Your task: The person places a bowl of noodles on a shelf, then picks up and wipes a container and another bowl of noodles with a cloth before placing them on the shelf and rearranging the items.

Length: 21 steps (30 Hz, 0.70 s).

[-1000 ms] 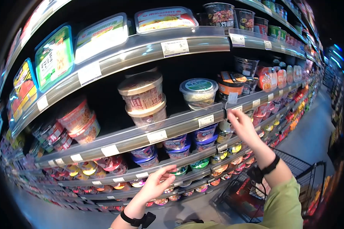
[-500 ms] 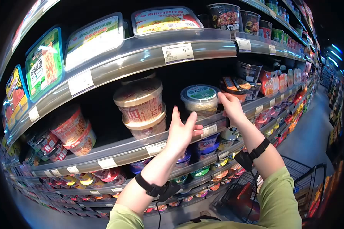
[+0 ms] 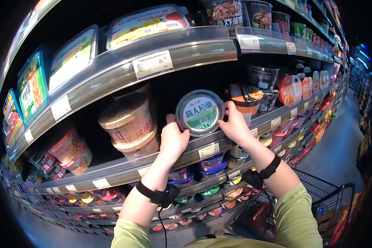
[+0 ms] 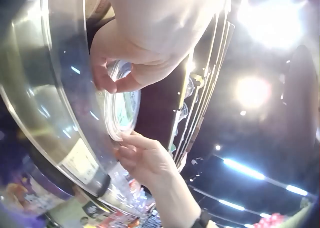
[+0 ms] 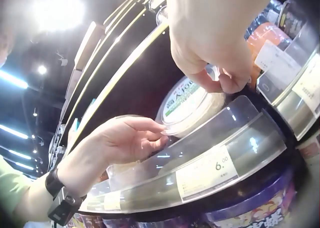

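A round clear tub with a green and white lid label [image 3: 200, 111] is tilted so its lid faces the camera, just behind the shelf's clear front lip. My left hand [image 3: 173, 138] pinches its left rim with thumb and fingers. On the opposite rim, my right hand [image 3: 236, 124] grips with thumb and fingertips. The right wrist view shows the tub [image 5: 187, 105] between the left hand [image 5: 131, 140] and the right hand [image 5: 212, 52], above a price tag reading 6.00. In the left wrist view both hands hold the lid's edge [image 4: 121, 105].
Two stacked paper bowls [image 3: 128, 124] stand left of the tub, an orange-sided bowl [image 3: 246, 101] to its right. The upper shelf edge [image 3: 186, 51] runs above the hands, with flat packs on it. Purple-lidded bowls [image 3: 213, 163] sit below. A shopping cart [image 3: 318, 186] is at lower right.
Both hands have come up to the tub and taken hold of its sides. The tub, upright before, has tipped toward the camera. The view has shifted slightly.
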### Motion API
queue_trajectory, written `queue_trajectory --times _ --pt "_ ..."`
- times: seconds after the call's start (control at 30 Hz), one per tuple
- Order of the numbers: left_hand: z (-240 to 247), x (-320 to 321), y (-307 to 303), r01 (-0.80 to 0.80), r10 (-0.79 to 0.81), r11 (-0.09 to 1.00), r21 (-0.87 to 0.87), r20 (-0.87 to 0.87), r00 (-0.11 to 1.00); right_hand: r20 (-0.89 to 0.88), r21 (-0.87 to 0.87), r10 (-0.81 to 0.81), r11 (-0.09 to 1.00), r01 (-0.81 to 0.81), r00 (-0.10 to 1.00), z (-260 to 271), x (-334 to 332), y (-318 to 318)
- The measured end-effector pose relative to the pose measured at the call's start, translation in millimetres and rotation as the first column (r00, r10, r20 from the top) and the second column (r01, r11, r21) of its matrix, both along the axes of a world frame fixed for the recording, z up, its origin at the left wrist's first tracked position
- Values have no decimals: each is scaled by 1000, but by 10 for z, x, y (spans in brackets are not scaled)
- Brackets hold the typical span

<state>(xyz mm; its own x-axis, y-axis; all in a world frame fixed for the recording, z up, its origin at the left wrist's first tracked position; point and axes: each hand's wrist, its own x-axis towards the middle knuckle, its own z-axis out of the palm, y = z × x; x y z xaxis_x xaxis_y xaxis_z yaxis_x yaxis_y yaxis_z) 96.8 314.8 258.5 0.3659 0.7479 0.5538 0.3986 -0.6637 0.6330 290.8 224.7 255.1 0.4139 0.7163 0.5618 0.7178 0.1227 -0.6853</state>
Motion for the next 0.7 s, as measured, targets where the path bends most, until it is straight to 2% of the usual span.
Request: queue_trajectory --times 0.03,0.1,0.17,0.27,0.4,0.47,0.6,0.67,0.7 --pt "1 2 -23 -42 42 999 5 -52 998 -5 -5 2 1000 -3 1000 59 -43 -61" --pt "33 -9 -46 -87 88 996 18 -107 990 116 -209 -107 969 129 988 173 -105 -138" --pt "29 -41 -84 -24 19 996 86 52 998 149 -225 -115 963 147 982 177 -62 -171" --pt "60 -66 -175 -21 22 1000 -8 121 992 159 -216 -99 967 132 982 166 -44 -238" --pt "23 -65 -188 -35 25 997 67 140 990 122 -210 -33 976 58 992 189 -96 -313" --pt "1 -80 -190 -36 29 998 46 135 990 134 -182 -49 981 73 990 194 -113 -336" --pt "-56 -152 -263 -41 -2 956 291 144 990 191 -74 -90 992 106 977 300 -187 -522" --pt "-31 -311 -474 6 -76 898 441 140 987 317 42 -165 986 159 934 341 -287 -653" --pt "-6 -429 -596 12 -98 856 517 139 985 310 85 -149 988 129 939 370 -373 -691"
